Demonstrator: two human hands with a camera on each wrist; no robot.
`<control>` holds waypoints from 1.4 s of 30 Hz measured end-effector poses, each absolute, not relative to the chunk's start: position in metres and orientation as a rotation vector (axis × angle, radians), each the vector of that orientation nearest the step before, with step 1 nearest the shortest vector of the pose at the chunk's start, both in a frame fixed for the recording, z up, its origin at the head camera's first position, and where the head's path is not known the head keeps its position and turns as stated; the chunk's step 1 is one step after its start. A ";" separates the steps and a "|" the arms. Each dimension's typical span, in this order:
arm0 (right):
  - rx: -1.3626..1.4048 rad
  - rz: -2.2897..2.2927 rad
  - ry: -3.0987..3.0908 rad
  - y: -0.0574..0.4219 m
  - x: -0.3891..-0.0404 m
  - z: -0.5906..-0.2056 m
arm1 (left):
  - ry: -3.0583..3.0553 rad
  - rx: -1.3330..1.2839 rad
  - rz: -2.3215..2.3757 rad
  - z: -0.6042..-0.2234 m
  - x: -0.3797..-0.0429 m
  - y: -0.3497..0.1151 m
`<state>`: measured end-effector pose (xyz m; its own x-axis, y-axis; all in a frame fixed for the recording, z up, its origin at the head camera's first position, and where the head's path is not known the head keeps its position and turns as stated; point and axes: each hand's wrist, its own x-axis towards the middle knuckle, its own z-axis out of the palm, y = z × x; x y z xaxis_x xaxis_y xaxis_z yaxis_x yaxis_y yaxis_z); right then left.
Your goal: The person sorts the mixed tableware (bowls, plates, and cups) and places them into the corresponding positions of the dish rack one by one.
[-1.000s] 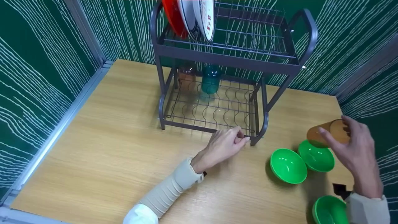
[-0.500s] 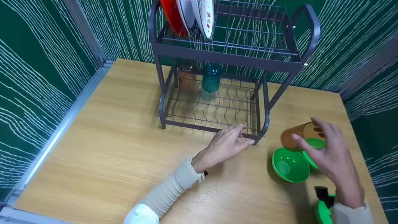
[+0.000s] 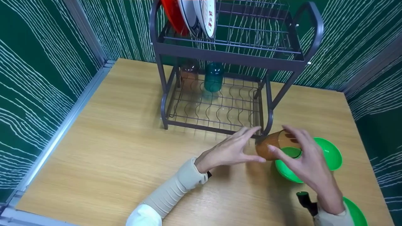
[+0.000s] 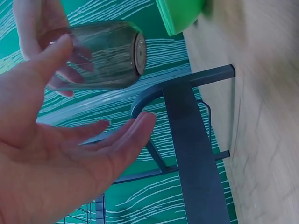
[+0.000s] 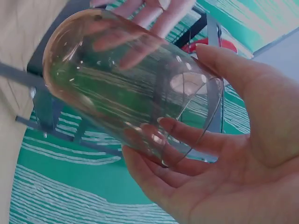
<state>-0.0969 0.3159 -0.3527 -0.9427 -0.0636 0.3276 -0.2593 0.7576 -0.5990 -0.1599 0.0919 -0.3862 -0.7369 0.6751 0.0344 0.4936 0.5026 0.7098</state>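
My right hand [image 3: 309, 164] grips a clear amber drinking glass [image 3: 269, 147] near its rim, thumb on one side and fingers on the other. The glass lies tilted in the air, its base toward my left hand [image 3: 230, 149]. In the right wrist view the glass [image 5: 126, 88] shows see-through, fingers wrapped about its mouth end. My left hand holds nothing; its thumb and fingers are spread apart just short of the base. The left wrist view shows the left palm [image 4: 70, 158] beside the glass [image 4: 110, 56]. Below the glass, a green bowl [image 3: 287, 172] is partly hidden.
A dark two-tier dish rack [image 3: 229, 56] stands at the back. Its top tier carries a red plate [image 3: 176, 18] and white plates [image 3: 207, 18]; below stand a brownish glass [image 3: 189, 77] and a teal glass [image 3: 214, 78]. More green bowls [image 3: 331, 153] sit at right.
My right hand has carried the amber glass leftward, from over the right bowls toward my left hand. The left hand's thumb and fingers have spread from close together to wide apart.
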 end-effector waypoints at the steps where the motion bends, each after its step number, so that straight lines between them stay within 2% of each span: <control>1: 0.257 0.978 -2.669 0.314 -0.097 -0.354 | 2.491 1.025 1.056 -0.387 -0.160 0.092; 6: 0.280 1.050 -2.668 0.305 -0.098 -0.359 | 2.429 1.148 1.054 -0.388 -0.164 0.089; 15: 0.286 1.221 -2.694 0.299 -0.099 -0.366 | 2.387 1.203 1.032 -0.376 -0.176 0.071; 24: 0.419 1.264 -2.662 0.297 -0.106 -0.378 | 2.412 1.145 1.132 -0.364 -0.185 0.047; 29: 0.495 1.259 -2.669 0.293 -0.110 -0.382 | 2.386 1.122 1.339 -0.359 -0.189 0.039; 38: 0.539 1.130 -2.720 0.292 -0.112 -0.389 | 2.498 0.879 1.668 -0.360 -0.186 0.055; 42: 0.553 1.068 -2.706 0.293 -0.112 -0.391 | 2.628 0.875 1.741 -0.359 -0.192 0.061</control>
